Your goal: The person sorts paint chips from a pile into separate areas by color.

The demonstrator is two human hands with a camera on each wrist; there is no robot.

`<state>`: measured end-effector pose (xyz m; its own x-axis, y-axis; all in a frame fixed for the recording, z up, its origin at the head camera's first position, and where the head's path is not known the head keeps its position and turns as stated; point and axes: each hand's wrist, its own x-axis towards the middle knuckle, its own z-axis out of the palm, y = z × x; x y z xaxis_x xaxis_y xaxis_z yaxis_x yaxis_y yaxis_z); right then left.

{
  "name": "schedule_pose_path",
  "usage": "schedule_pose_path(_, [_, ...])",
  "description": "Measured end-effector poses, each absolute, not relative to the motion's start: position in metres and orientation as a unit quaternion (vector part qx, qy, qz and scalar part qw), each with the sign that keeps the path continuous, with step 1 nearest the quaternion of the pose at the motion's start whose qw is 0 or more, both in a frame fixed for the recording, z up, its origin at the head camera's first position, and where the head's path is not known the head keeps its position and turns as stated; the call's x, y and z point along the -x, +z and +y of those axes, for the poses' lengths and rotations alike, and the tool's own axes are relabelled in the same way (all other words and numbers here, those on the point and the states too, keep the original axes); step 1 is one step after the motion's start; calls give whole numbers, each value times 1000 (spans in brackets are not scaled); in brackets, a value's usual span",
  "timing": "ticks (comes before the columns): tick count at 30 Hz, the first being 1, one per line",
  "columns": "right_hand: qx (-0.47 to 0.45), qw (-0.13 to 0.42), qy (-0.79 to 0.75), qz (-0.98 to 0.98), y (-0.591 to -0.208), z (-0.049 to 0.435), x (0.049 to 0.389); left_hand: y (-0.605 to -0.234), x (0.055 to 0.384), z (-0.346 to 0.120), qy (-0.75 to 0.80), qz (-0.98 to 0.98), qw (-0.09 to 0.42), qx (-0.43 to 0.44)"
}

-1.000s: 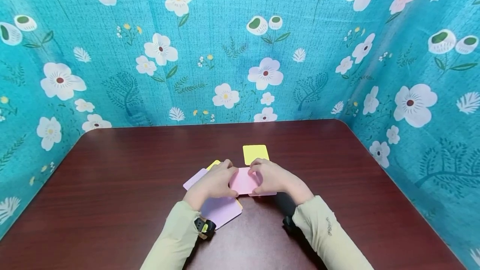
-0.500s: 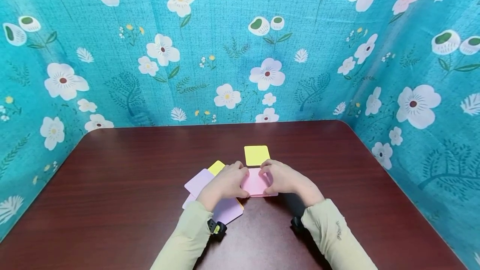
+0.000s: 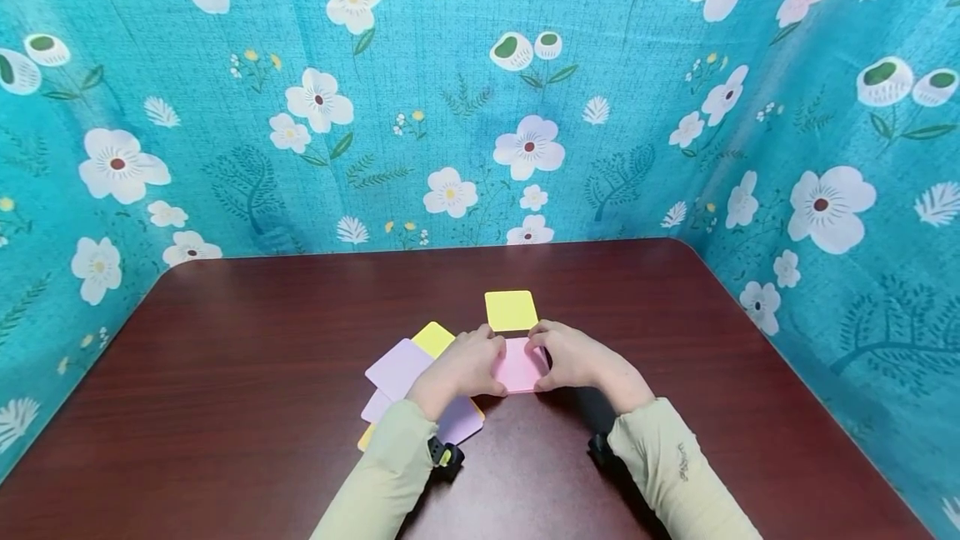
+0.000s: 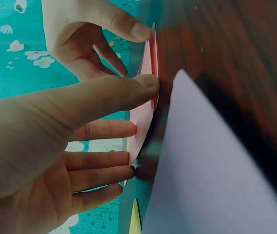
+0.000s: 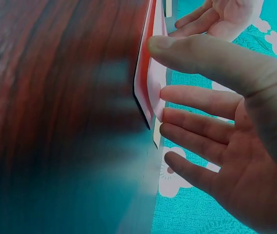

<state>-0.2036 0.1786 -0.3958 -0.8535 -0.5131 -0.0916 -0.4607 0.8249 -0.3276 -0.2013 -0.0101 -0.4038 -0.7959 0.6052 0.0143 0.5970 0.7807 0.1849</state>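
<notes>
A pink square card [image 3: 517, 367] with rounded corners lies between both hands in the head view. My left hand [image 3: 459, 367] holds its left side, thumb at the near edge and fingers at the far edge. On the opposite side my right hand [image 3: 583, 358] grips it the same way. The right wrist view shows this upper pink card [image 5: 155, 90] slightly bowed, over a second pink card [image 5: 140, 89] with a narrow gap between them. Just beyond the pair, a yellow card [image 3: 512, 311] lies flat on the table.
Left of the hands, purple cards [image 3: 396, 367] overlap another yellow card [image 3: 432, 338], partly hidden by the left forearm. An orange-yellow corner [image 3: 366, 437] peeks out below them. The dark wood table [image 3: 225, 407] meets a blue floral curtain [image 3: 420, 107] behind.
Both hands have shifted right with the upper pink card, which now covers most of the lower one. More of the purple and yellow cards shows at the left.
</notes>
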Motion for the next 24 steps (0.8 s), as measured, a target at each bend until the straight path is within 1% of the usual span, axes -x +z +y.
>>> schedule_pose_path(12, [255,93,-146,951,-397,183,205,-402,205,-4,74,941,21,-330])
schedule_pose_path(24, [274,85,-148,946,-399,185,208,-404,208,-3,66,941,20,-331])
